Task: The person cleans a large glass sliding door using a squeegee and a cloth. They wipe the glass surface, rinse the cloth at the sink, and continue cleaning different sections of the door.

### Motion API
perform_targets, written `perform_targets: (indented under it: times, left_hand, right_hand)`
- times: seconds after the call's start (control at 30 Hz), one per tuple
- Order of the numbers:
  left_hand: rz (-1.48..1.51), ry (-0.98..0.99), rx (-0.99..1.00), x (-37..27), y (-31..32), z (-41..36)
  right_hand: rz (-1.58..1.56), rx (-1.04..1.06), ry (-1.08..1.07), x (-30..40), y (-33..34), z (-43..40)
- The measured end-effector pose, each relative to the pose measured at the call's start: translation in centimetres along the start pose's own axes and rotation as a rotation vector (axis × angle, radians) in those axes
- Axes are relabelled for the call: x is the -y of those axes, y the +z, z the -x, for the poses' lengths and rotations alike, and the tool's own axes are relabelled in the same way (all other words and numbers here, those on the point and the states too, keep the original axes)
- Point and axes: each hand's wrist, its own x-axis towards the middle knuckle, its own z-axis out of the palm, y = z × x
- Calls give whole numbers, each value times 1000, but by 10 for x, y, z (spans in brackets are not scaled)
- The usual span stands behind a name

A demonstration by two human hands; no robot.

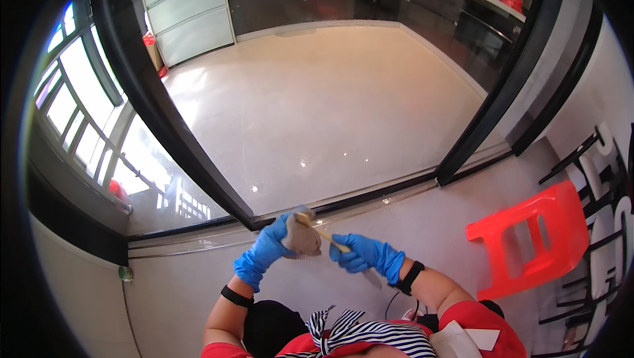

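Observation:
In blue gloves, both my hands are raised over the floor near the sliding-door track (346,203). My left hand (272,239) grips a crumpled beige cloth (303,240). In my right hand (356,254) is a slim tool with a yellow handle (324,235), held at a slant. Its far end lies against the upper part of the cloth, where a pale blur hides whether it has bristles. A flat grey piece (372,279) sticks out below my right hand; I cannot tell whether it belongs to the same tool.
A red plastic stool (540,239) lies on its side at the right, beside black-and-white chairs (599,229). Dark door frames (163,110) flank the opening to a kitchen floor (322,100). A small green can (126,274) stands by the left wall.

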Motion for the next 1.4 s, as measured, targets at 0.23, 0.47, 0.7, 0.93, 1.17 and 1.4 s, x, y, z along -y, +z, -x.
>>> perform_targets:
  times: [0.23,0.47,0.7,0.93,1.17,1.4]
  left_hand:
    - [-262,-7,86,57,-19,0]
    - [-418,-14,29,69,-38,20]
    - [-68,-52,-7,50,-49,21]
    - [14,-83,-128,49,-59,39]
    - [127,-124,-245,39,-68,64]
    - [248,-29,-193,17,-67,65]
  right_hand:
    - [220,81,-11,29,135,62]
    - [1084,-672,-1343,117,278,99]
    - [1033,-816,-1627,203,300,51]
    - [925,-1074,-1369,134,130,-48]
    - [375,-1194,-378,-26,-95,-87]
    - [114,-367,-155,-2,-22,-54]
